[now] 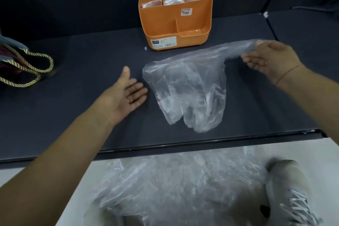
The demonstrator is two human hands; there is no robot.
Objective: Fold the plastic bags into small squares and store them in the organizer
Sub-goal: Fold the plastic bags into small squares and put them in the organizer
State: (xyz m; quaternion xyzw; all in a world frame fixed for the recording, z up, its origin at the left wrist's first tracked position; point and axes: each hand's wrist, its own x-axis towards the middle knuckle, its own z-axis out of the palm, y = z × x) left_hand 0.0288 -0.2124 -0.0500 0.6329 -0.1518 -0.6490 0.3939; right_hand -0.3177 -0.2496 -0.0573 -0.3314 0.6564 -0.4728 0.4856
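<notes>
On the dark table (73, 71), centre, I log one clear plastic bag (185, 88), crumpled, just in front of the orange organizer (165, 22). Right hand (269, 58) grasps the bag's handle end, lifted off the surface. Left hand (126, 93) released, palm up, just beside the bag. Each of the organizer's three rear compartments holds a folded bag (173, 0). Loose bag heap (174, 180) lies below the table's near edge.

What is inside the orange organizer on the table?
The organizer holds three folded plastic bags, side by side in its back row. The front right compartment shows only its bare floor. The bottom of the front left compartment is hidden behind its own wall.
</notes>
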